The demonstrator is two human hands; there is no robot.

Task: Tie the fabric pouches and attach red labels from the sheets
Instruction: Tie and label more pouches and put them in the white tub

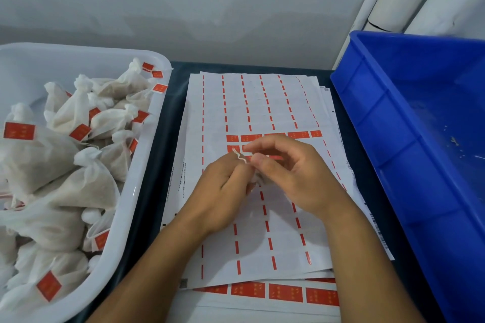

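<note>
Left hand: your left hand (223, 186) sits over the middle of the label sheet, fingers curled, pinching a short piece of white string (240, 156) between thumb and fingertips.
Right hand: your right hand (294, 176) meets the left one from the right, fingers bent; its fingertips close on the same string and on the bit of white fabric just below it.
Pouch in hand: only a small bunch of white fabric (256, 178) shows between your two hands, and the rest is hidden behind them, so you cannot tell how full it is or whether it is tied.
Label sheet: the top sheet (262, 217) lies flat on the dark table (154, 165) between the two bins, mostly peeled, with dashed red strips left in rows.
Red labels: a few unpeeled labels (252, 137) remain in a row just beyond your fingers.
Lower sheets: more sheets lie stacked under the top one, and a full row of red labels (286, 292) shows at the near edge.
White bin: on your left, the white bin (141, 178) holds a heap of tied pouches (78, 186), many carrying a red label.
Blue bin: on your right stands the blue bin (393, 139), with only specks of debris visible inside.
</note>
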